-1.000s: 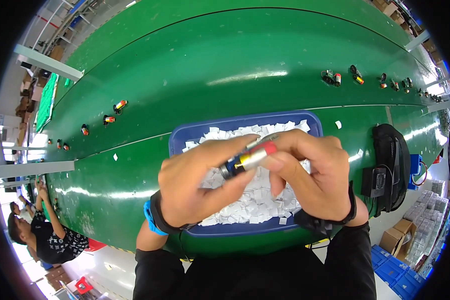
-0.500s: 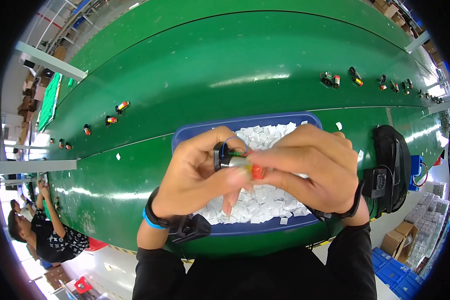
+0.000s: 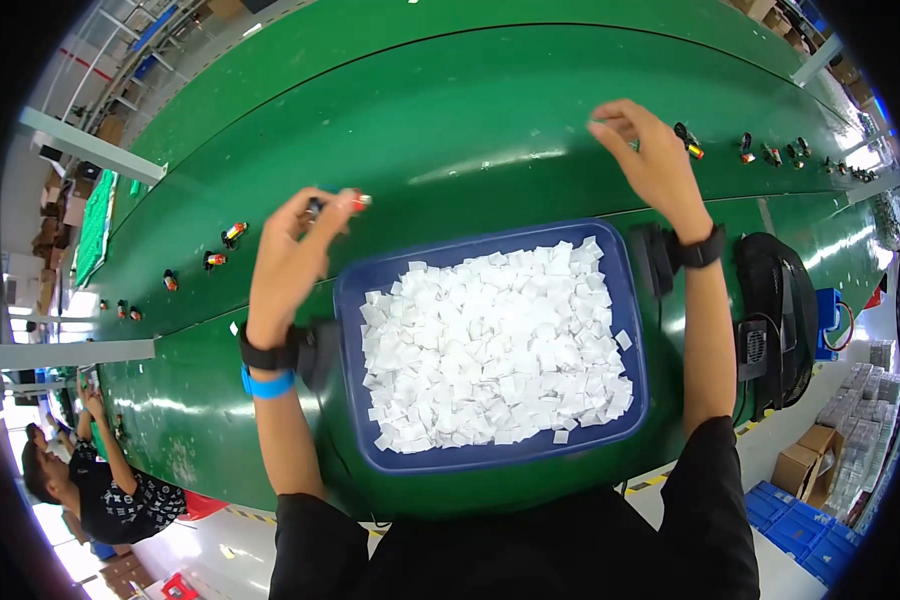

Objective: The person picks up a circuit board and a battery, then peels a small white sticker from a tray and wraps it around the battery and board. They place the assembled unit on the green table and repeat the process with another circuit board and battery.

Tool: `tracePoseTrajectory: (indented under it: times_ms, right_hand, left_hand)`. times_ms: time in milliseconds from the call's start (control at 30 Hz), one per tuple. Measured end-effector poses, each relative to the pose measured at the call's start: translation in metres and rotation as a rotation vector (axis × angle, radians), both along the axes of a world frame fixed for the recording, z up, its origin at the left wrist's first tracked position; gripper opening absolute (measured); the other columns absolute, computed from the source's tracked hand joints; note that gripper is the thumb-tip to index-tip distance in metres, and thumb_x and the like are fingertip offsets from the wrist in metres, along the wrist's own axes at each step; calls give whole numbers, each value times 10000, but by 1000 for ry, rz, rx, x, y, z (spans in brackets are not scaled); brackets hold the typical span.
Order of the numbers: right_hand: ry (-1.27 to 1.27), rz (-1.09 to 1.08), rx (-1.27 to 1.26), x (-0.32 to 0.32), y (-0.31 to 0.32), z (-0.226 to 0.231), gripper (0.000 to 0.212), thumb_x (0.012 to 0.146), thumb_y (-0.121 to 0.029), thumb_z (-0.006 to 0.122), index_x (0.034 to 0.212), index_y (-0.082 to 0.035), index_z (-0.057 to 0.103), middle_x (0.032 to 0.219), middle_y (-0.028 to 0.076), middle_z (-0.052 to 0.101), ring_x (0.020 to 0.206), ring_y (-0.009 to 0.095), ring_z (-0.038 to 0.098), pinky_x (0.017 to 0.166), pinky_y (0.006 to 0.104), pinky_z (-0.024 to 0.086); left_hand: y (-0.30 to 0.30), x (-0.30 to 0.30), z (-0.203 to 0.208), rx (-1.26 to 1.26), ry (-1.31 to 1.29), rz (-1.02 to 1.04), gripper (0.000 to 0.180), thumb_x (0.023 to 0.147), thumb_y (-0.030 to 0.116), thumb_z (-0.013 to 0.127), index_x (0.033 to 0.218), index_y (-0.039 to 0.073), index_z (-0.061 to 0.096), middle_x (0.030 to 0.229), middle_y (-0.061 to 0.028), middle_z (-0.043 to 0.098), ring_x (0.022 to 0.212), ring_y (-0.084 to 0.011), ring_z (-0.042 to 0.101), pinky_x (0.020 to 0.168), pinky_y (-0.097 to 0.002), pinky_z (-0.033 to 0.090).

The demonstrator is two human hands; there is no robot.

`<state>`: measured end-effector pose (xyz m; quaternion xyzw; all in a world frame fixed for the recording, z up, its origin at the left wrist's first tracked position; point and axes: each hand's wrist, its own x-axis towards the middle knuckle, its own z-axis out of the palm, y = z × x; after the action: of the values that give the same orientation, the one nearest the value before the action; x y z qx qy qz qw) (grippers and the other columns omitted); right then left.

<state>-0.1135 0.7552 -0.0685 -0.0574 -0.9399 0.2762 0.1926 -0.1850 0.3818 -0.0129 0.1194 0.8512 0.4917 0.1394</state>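
My left hand [image 3: 292, 248] is raised over the green conveyor belt [image 3: 450, 120], left of the blue tray [image 3: 490, 462], and pinches a small cylindrical item with a red tip [image 3: 338, 202]. The tray is filled with small white paper pieces [image 3: 490, 345]. Farther right, my right hand [image 3: 652, 160] reaches over the belt beyond the tray's far right corner. Its fingers are spread and nothing shows in them. It is close to a small dark item with an orange end [image 3: 687, 140] lying on the belt.
More small red-tipped items [image 3: 232, 233] lie in a row along the belt's left, and others [image 3: 746, 148] at the far right. A black fan-like device [image 3: 772, 320] sits right of the tray. Another person [image 3: 100, 485] works at lower left. Cardboard boxes [image 3: 805, 465] stand lower right.
Both hands were together over the tray, holding the small item. They have now parted: the left hand carried the item up and left over the belt, and the right hand moved up and right.
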Motion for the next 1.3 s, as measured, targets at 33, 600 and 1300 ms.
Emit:
tracePoseTrajectory:
  times_ms: [33, 600, 1300]
  right_hand:
    - [-11, -53, 41, -1, 30, -19, 257, 958, -213, 607, 1158, -53, 622, 978, 110, 661, 861, 234, 665, 736, 320, 527]
    - [-201, -286, 111, 0, 78, -58, 244, 806, -300, 762, 927, -92, 724, 978, 110, 690, 857, 323, 672, 763, 413, 532]
    - [513, 461, 111, 74, -136, 53, 110, 721, -72, 674, 736, -39, 569, 823, 31, 580, 620, 149, 577, 430, 258, 460]
  left_hand:
    - [-12, -19, -13, -90, 68, 0, 375, 951, 360, 641, 911, -12, 657, 723, -18, 609, 631, -85, 521, 538, -234, 387]
    - [-47, -26, -27, -301, 415, 79, 404, 925, 321, 673, 1192, 29, 592, 1197, -121, 591, 1067, -210, 551, 767, -292, 460]
    - [37, 74, 16, 485, -603, -335, 250, 996, 203, 518, 1096, -25, 540, 813, -88, 615, 650, -120, 596, 443, -225, 463]
